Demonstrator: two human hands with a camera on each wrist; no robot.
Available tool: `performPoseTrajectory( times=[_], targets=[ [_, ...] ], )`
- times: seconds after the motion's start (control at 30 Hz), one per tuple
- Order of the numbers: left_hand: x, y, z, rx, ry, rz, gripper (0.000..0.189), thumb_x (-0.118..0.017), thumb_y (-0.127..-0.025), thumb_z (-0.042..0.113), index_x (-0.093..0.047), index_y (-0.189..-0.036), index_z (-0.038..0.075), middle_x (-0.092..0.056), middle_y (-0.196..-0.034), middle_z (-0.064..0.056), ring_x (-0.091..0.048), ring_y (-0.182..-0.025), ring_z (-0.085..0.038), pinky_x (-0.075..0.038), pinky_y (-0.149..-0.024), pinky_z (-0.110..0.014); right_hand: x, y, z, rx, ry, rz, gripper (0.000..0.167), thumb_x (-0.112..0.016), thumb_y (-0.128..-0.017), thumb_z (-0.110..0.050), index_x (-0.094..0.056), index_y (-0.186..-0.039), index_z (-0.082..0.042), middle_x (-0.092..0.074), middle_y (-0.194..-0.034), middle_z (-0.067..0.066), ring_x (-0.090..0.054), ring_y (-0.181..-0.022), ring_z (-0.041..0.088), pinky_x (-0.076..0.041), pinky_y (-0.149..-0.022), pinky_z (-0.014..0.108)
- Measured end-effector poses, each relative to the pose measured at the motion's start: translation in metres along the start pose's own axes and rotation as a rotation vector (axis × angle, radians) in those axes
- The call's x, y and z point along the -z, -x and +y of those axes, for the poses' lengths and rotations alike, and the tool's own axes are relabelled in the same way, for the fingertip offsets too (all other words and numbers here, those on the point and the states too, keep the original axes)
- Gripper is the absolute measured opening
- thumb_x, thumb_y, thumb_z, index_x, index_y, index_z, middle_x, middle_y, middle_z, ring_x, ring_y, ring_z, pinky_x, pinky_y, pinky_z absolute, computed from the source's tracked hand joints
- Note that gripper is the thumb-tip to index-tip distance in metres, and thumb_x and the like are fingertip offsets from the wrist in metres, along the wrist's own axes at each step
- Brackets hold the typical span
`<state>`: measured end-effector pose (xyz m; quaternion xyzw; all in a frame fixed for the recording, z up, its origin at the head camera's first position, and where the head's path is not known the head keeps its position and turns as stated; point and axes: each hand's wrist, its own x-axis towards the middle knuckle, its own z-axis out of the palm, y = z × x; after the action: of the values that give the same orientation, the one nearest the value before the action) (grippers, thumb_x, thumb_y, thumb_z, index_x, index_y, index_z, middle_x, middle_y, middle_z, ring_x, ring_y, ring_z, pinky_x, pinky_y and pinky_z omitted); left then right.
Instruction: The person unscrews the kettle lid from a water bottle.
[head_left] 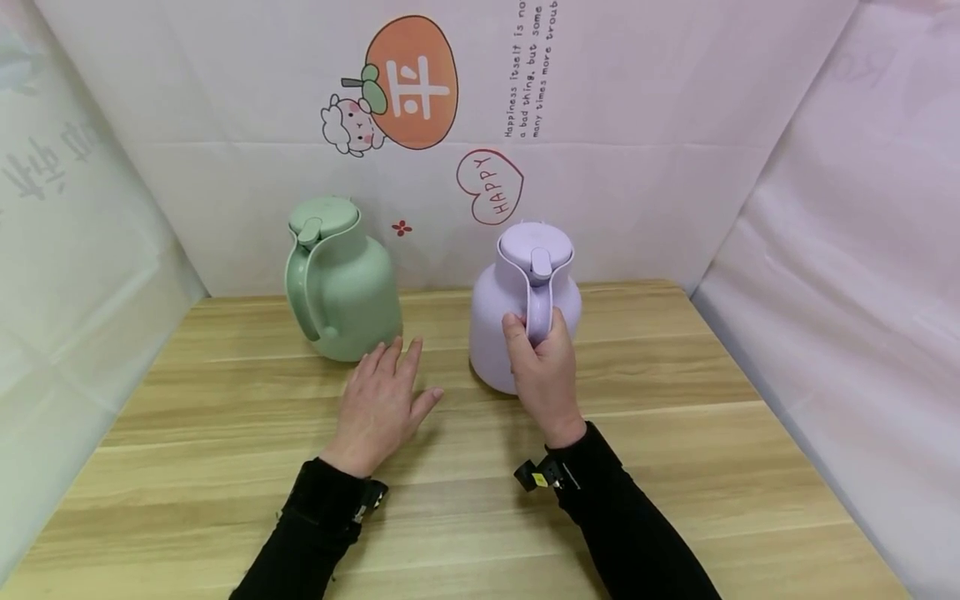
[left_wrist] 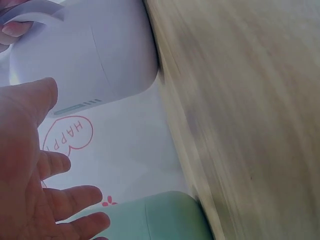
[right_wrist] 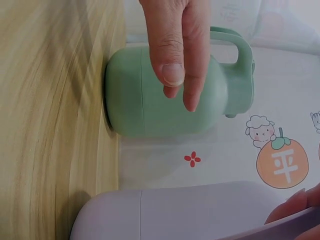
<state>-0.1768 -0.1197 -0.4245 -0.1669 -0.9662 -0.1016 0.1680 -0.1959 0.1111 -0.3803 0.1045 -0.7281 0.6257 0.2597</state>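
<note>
A lilac thermos jug (head_left: 491, 333) stands upright toward the back of the table, its handle facing me. My right hand (head_left: 546, 379) grips that handle, thumb on its left side. To the left, a pale green thermos jug (head_left: 360, 287) stands upright with its handle turned to the front left. My left hand (head_left: 378, 408) is held in front of the green jug with fingers spread, holding nothing. In the left wrist view its fingers (left_wrist: 75, 200) reach out between the two jugs. The right wrist view shows the left hand (right_wrist: 175, 40) in front of the green jug (right_wrist: 170, 110).
The wood-grain table (head_left: 450, 533) ends just behind the jugs at a white printed cloth (head_left: 637, 167). Further cloth walls (head_left: 90, 275) rise at the left and right. Dark wrist-camera mounts (head_left: 542, 475) sit on both sleeves.
</note>
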Motion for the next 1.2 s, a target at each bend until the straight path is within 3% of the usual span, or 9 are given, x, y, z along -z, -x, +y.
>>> performPoseTrajectory(
  times=[0.2,0.57,0.83,1.2],
  targets=[
    [0.003,-0.001,0.001,-0.019,0.047,0.025,0.079,-0.062,-0.101,0.054,-0.043,-0.157,0.002,-0.049,-0.153,-0.03,-0.046,-0.143,-0.048,-0.035,-0.121,-0.055,0.001,0.003,-0.001,-0.008,0.004,0.007,0.026,-0.065,-0.104,-0.031,-0.056,-0.108,-0.007,-0.051,-0.067,0.004,-0.053,-0.052,0.017,-0.045,-0.049,0.03],
    [0.013,0.0,0.002,-0.004,0.138,-0.003,0.079,-0.06,-0.103,0.053,-0.039,-0.159,0.001,-0.043,-0.158,-0.029,-0.04,-0.148,-0.046,-0.034,-0.122,-0.055,0.003,0.008,-0.004,-0.006,0.043,0.017,0.028,-0.066,-0.104,-0.03,-0.056,-0.107,-0.003,-0.053,-0.071,0.007,-0.054,-0.062,0.02,-0.046,-0.057,0.03],
    [0.016,-0.002,0.003,-0.037,0.162,0.04,0.076,-0.062,-0.103,0.049,-0.041,-0.157,-0.001,-0.045,-0.157,-0.028,-0.044,-0.146,-0.044,-0.037,-0.12,-0.055,0.003,0.012,-0.009,0.005,0.051,0.032,0.03,-0.067,-0.103,-0.025,-0.057,-0.112,0.001,-0.06,-0.094,0.01,-0.058,-0.089,0.019,-0.048,-0.075,0.032],
    [0.036,-0.019,0.013,-0.12,0.162,0.152,0.072,-0.063,-0.103,0.046,-0.044,-0.155,-0.001,-0.052,-0.152,-0.025,-0.05,-0.141,-0.043,-0.042,-0.116,-0.056,0.004,0.016,-0.011,-0.005,0.045,0.026,0.027,-0.066,-0.103,-0.023,-0.057,-0.11,0.001,-0.061,-0.097,0.011,-0.058,-0.09,0.019,-0.049,-0.076,0.034]
  ],
)
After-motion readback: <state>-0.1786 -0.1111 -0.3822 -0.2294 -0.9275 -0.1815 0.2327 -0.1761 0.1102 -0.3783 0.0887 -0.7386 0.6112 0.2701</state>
